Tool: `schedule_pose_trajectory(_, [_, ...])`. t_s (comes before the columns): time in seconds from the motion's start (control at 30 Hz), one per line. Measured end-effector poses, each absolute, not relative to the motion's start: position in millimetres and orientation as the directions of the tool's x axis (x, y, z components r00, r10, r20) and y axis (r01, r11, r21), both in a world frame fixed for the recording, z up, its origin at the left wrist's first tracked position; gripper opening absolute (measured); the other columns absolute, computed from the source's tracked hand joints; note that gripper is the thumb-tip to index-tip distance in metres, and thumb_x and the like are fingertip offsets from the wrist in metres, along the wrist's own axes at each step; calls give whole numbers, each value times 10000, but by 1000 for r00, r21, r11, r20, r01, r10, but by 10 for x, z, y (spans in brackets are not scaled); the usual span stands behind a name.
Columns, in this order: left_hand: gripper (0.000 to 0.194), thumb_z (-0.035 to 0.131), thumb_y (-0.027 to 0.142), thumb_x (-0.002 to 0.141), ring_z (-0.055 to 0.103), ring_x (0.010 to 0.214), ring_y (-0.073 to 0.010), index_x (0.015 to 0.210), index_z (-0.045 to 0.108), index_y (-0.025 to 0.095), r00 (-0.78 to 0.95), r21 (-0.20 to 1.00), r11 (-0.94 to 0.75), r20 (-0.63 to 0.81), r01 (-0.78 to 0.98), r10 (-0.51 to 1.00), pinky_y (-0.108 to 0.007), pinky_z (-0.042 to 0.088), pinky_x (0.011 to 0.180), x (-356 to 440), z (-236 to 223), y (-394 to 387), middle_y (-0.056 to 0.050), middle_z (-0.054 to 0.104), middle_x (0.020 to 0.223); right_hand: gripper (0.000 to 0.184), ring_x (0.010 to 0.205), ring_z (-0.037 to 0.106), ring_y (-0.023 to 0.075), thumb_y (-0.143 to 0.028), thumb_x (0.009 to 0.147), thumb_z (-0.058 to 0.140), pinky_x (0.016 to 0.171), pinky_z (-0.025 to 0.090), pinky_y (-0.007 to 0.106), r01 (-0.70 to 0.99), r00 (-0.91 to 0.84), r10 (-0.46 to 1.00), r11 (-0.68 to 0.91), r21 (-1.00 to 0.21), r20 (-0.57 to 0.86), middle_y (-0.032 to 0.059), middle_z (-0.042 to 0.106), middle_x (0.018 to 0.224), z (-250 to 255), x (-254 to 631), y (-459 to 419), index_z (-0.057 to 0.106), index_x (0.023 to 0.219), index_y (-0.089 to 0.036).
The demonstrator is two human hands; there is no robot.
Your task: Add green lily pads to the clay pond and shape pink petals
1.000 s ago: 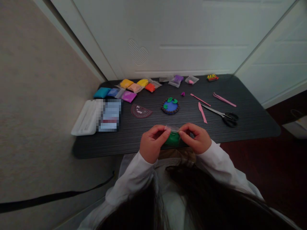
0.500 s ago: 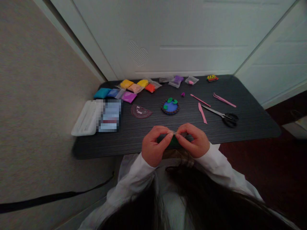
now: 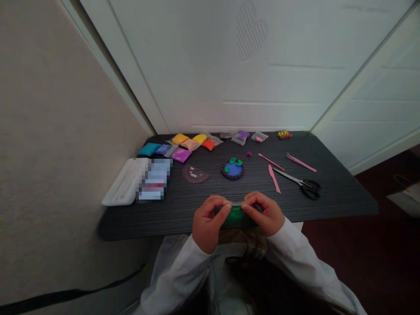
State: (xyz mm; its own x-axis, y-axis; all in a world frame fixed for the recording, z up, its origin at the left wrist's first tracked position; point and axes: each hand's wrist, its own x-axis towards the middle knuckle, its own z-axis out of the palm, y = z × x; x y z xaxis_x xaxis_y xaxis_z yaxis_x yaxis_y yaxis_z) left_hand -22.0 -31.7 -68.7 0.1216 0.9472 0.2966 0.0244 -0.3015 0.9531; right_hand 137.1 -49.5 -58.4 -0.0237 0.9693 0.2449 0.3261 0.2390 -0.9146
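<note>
Both of my hands hold a small clear bag of green clay (image 3: 234,215) over the near edge of the black table (image 3: 334,197). My left hand (image 3: 208,223) pinches its left side and my right hand (image 3: 264,213) pinches its right side, fingers closed on the bag's top. Beyond my hands lies a round blue clay disc with a dark rim and green pieces on it (image 3: 232,168). A tiny purple clay piece (image 3: 249,153) sits just past the disc.
Several coloured clay bags (image 3: 183,146) lie at the back left, more clear bags (image 3: 241,136) at the back middle. Pink modelling tools (image 3: 274,168), pink tweezers (image 3: 301,162) and black scissors (image 3: 300,182) lie right. A white tray (image 3: 123,183) and a half-round template (image 3: 195,174) lie left.
The camera has tilted up, so the table sits lower in view. My hands stay together on the green clay bag, pinching along its top.
</note>
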Motion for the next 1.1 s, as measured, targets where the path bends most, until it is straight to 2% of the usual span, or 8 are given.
schedule_pose_trajectory(0.17, [67, 539, 197, 746, 531, 761, -144, 725, 585, 154, 167, 964, -261, 249, 51, 954, -264, 414, 718, -279, -689, -285, -28, 563, 768, 187, 634, 517, 130, -294, 669, 621, 585, 393, 263, 283, 52, 977, 182, -942, 205, 11, 554, 644, -622, 1401, -477, 504, 581, -179])
schedule_pose_trajectory(0.3, [83, 528, 209, 756, 529, 741, -136, 711, 572, 155, 277, 958, -251, 205, 142, 939, -259, 413, 711, -324, -654, -269, -24, 560, 744, 109, 651, 517, 125, -263, 707, 583, 573, 394, 251, 335, -38, 970, 238, -912, 239, 22, 566, 692, -592, 1408, -485, 555, 647, -176])
schedule_pose_trajectory(0.43, [69, 574, 208, 720, 545, 748, -144, 698, 600, 148, 344, 937, -298, 223, 184, 912, -263, 426, 712, -311, -623, -285, -38, 581, 748, 73, 656, 505, 118, -227, 740, 541, 574, 396, 244, 375, -119, 950, 311, -874, 287, 24, 558, 705, -546, 1357, -514, 566, 696, -175])
schedule_pose_trajectory(0.63, [63, 595, 194, 702, 563, 756, -151, 680, 636, 152, 327, 934, -323, 262, 149, 908, -272, 444, 719, -288, -605, -266, -49, 604, 745, 70, 657, 486, 116, -209, 761, 512, 600, 392, 252, 400, -115, 930, 365, -841, 349, 16, 530, 686, -514, 1321, -540, 540, 706, -174])
schedule_pose_trajectory(1.1, [93, 628, 201, 666, 559, 742, -164, 589, 605, 155, 289, 958, -272, 238, 85, 927, -300, 439, 727, -339, -617, -243, -35, 579, 670, 123, 662, 489, 129, -243, 774, 486, 592, 385, 270, 397, -93, 939, 340, -852, 332, 20, 522, 682, -497, 1425, -562, 501, 670, -179])
